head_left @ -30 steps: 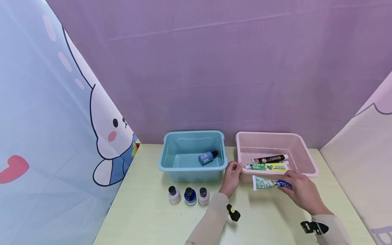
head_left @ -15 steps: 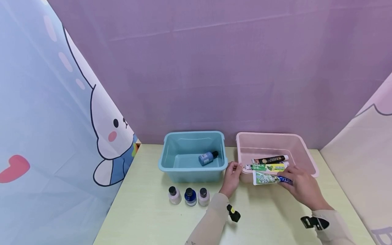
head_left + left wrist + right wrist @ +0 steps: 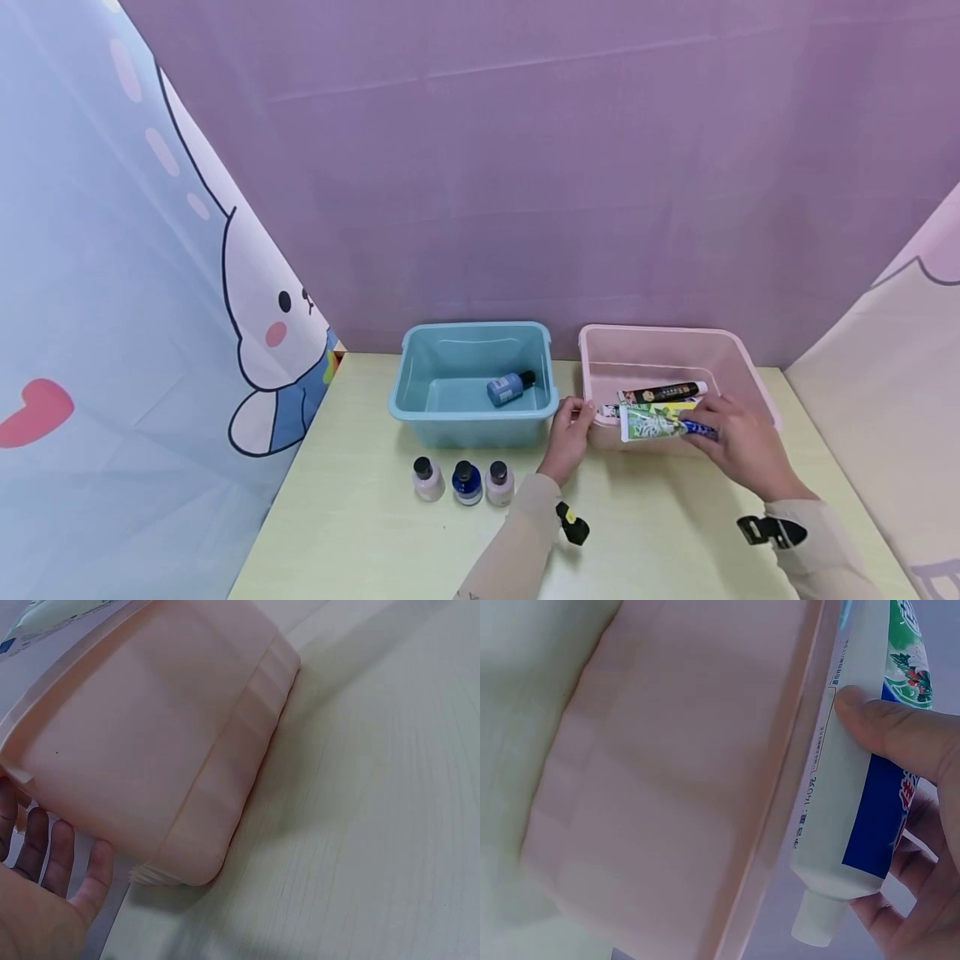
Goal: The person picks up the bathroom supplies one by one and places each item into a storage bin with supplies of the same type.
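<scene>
Over the front rim of the pink basin (image 3: 660,332), my right hand (image 3: 742,442) grips a green, white and blue toothpaste tube (image 3: 855,787), thumb on one side and fingers on the other. The tube's white cap points toward the basin's right side. My left hand (image 3: 567,437) holds the basin's front left corner, its fingers (image 3: 60,859) at the rim and side wall. Inside the basin lie a black toothpaste tube (image 3: 663,392) and a green and yellow toothpaste box (image 3: 678,408), partly hidden behind the held tube.
A blue basin (image 3: 472,414) stands to the left with a blue bottle (image 3: 506,388) lying in it. In front of it three small black-capped bottles stand on the table: a pale one (image 3: 427,482), a dark blue one (image 3: 467,485) and another pale one (image 3: 498,485).
My right hand has raised the toothpaste tube and moved it forward, from in front of the pink basin to over its front rim. My left hand stays at the corner.
</scene>
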Motion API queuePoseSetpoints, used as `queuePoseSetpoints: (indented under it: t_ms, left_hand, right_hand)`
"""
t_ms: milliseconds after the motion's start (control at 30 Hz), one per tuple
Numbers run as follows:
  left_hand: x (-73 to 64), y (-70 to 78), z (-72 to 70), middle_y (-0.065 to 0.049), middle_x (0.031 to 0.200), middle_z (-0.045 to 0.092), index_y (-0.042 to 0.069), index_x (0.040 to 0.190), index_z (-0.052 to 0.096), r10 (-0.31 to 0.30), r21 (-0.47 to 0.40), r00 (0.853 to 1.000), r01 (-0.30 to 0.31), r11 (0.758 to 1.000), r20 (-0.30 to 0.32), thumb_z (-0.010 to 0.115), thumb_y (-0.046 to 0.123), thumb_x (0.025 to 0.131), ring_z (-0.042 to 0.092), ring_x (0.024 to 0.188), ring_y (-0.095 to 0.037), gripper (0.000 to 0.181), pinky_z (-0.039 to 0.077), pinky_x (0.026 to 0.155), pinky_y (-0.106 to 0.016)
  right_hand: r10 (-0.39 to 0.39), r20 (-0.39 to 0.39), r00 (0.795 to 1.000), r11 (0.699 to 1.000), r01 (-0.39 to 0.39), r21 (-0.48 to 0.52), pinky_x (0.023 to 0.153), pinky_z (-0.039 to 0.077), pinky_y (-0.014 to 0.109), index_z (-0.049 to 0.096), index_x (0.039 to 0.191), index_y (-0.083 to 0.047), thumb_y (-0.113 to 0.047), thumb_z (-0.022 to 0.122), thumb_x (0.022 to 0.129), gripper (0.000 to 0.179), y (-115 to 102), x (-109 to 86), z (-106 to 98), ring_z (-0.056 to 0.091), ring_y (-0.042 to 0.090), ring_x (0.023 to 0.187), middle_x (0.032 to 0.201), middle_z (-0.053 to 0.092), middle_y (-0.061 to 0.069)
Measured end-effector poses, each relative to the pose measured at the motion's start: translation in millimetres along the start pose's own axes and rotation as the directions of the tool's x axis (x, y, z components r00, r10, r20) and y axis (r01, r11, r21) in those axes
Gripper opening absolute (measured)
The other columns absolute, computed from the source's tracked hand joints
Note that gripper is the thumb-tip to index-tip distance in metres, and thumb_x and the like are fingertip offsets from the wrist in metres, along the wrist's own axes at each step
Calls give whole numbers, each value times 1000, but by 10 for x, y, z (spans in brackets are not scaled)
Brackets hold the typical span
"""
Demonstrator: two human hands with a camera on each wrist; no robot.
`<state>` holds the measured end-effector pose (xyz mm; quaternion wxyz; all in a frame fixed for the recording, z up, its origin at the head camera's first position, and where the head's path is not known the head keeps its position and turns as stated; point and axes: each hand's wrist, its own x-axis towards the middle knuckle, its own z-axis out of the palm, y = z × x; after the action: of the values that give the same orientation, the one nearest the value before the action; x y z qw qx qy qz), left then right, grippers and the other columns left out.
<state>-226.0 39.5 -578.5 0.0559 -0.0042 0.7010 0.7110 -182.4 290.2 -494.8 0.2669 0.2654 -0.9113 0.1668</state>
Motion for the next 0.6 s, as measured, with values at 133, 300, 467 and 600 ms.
queuePoseSetpoints:
  t_ms: [133,300,467,600]
  left_hand:
    - [4,-5,9,6,117,52,1,117,60,-21,-14,1000,21,1000,-3,51,41,107,49,107,-14,42,48,100,-53]
    - [-11,11,8,6,117,51,3,115,60,-23,-10,1000,23,1000,-2,51,40,107,49,107,-14,39,49,100,-51]
    - [-15,19,4,6,116,52,7,110,61,-14,9,1000,14,1000,-4,50,38,108,49,106,-13,33,49,91,-37]
    - [-12,19,0,6,115,52,11,108,62,-13,13,1000,13,1000,-2,50,37,108,49,105,-13,28,47,89,-34]
  right_hand:
    - [-17,4,1000,1000,17,1,60,48,33,81,94,-12,-12,93,61,35,29,43,-13,56,15,77,88,70,-2]
    - [-9,18,1000,1000,9,-9,60,48,35,81,95,-11,-13,93,63,34,52,97,-33,57,16,77,89,72,0]
    - [-2,22,1000,1000,2,-16,58,47,33,82,96,-12,-12,93,64,34,58,158,-58,55,14,78,87,71,-2]
    - [-2,32,999,1000,2,-17,57,47,33,82,98,-13,-11,92,65,35,71,208,-69,55,14,78,87,69,-3]
